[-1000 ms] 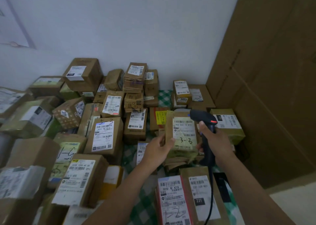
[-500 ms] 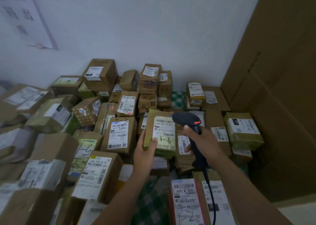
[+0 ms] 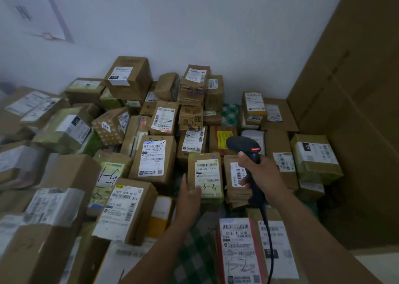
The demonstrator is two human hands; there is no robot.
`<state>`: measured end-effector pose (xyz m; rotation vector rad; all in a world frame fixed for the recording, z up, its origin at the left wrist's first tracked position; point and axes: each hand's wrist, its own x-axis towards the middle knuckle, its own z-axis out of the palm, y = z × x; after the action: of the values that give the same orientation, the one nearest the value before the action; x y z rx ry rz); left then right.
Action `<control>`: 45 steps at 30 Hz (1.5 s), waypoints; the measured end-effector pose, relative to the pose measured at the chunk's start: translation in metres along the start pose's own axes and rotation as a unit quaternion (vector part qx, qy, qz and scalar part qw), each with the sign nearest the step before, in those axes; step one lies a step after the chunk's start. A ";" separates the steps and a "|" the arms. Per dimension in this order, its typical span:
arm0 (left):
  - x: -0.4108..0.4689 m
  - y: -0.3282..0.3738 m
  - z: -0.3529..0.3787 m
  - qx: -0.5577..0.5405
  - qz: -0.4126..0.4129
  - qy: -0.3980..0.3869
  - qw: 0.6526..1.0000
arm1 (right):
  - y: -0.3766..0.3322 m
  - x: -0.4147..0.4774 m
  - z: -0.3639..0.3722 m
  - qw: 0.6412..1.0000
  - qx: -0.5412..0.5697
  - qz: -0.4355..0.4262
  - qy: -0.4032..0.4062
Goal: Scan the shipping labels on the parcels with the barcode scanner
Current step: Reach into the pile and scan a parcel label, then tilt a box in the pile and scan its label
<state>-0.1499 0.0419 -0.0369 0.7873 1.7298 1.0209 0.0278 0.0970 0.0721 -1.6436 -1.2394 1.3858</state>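
My left hand point(image 3: 190, 194) holds a small brown parcel point(image 3: 205, 176) at its lower left corner, thumb on the white label marked "3-3". The parcel stands among the other boxes, label facing me. My right hand point(image 3: 262, 172) grips the handle of a black barcode scanner point(image 3: 244, 147), whose head sits just right of and above the parcel, a red light glowing on top. Its cable point(image 3: 268, 240) runs down past my forearm. A small blue spot shows on the parcel's top edge.
Several labelled cardboard parcels crowd the floor on a green checked cloth point(image 3: 194, 260), stacked against the white wall. A tall cardboard sheet point(image 3: 356, 111) closes off the right side. A red-edged parcel point(image 3: 237, 251) marked "1-2" lies close in front.
My left hand has carried the "3-3" parcel leftward and down among the boxes. The scanner moved left with it, and my view swung left.
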 end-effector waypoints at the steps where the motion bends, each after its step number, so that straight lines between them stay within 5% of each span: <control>1: 0.002 -0.001 0.000 0.033 0.023 -0.005 0.999 | 0.000 0.001 0.001 1.000 0.005 0.001 -0.003; 12: 0.033 0.024 -0.008 0.274 0.141 -0.009 0.951 | -0.033 0.028 -0.003 0.996 -0.042 -0.082 0.004; 22: 0.152 0.125 -0.018 0.300 0.203 0.087 0.928 | -0.104 0.104 -0.007 0.984 -0.071 -0.160 0.038; 29: 0.232 0.191 0.013 0.333 0.228 0.143 0.904 | -0.108 0.156 0.003 0.990 -0.060 -0.129 0.018; 33: 0.261 0.205 0.031 0.379 0.189 0.170 0.890 | -0.102 0.174 0.004 0.993 -0.032 -0.116 0.003; 37: 0.278 0.212 0.041 0.331 0.168 0.172 0.913 | -0.096 0.186 0.002 0.994 -0.008 -0.106 -0.006; 41: 0.274 0.209 0.034 0.267 0.236 0.198 0.913 | -0.094 0.185 -0.003 0.994 0.045 -0.094 -0.016; 45: 0.269 0.208 0.032 0.342 0.275 0.182 0.880 | -0.095 0.182 -0.001 0.994 0.071 -0.075 -0.017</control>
<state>-0.2003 0.3719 0.0345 1.7026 2.3016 0.9494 0.0044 0.2999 0.0931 -1.4059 -1.2274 1.3809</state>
